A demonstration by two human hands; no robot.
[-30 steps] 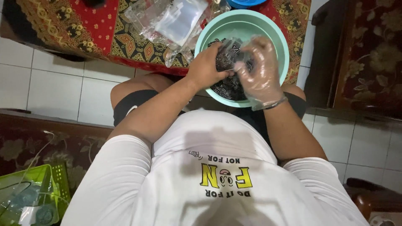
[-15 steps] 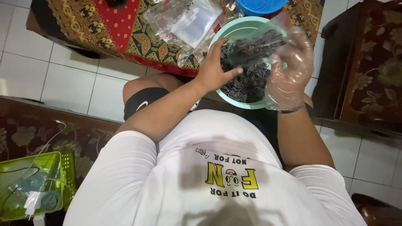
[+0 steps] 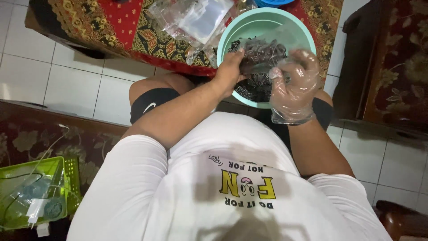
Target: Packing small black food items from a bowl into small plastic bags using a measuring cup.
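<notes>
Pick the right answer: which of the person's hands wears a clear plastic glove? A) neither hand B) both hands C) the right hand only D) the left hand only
C: the right hand is wrapped in a clear plastic glove over the teal bowl, while the left hand is bare on the clear bag of dark pieces.

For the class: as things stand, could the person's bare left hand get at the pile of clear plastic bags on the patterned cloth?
Probably yes: the left hand is beside the pile of clear plastic bags, with nothing between.
</notes>
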